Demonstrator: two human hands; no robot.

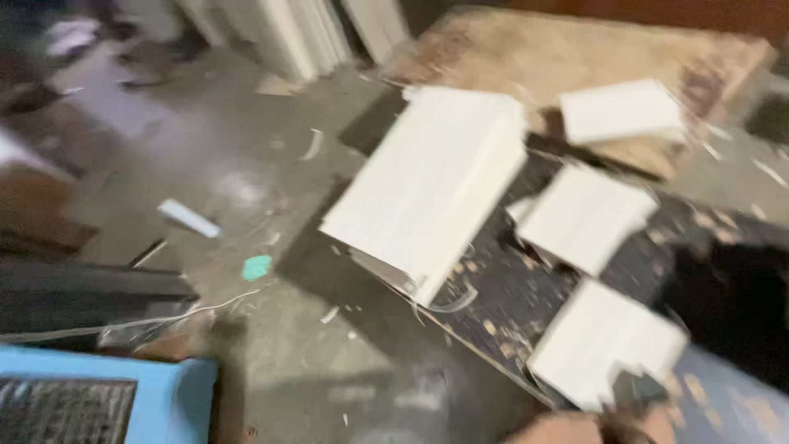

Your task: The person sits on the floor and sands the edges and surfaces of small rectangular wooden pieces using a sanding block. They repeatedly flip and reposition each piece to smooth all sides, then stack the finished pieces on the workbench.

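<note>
White panel stacks lie across a dark, paint-flecked workbench in the blurred head view. The nearest stack sits at the bench's near edge, just above a hand that enters from the bottom of the picture. Only a sliver of that hand shows; which hand it is, and whether its fingers are spread, pressed together or pinching, I cannot tell. No second hand is in view. A dark chip or notch shows at the near corner of that stack, close to the hand.

A larger stack overhangs the bench's left edge, tilted toward the concrete floor. A middle stack and a far one lie apart on the boards behind.

To handle the near stack well, I judge it best to grip it by both long edges and keep it flat, since thin sheets may slide apart. A blue machine stands at lower left.
</note>
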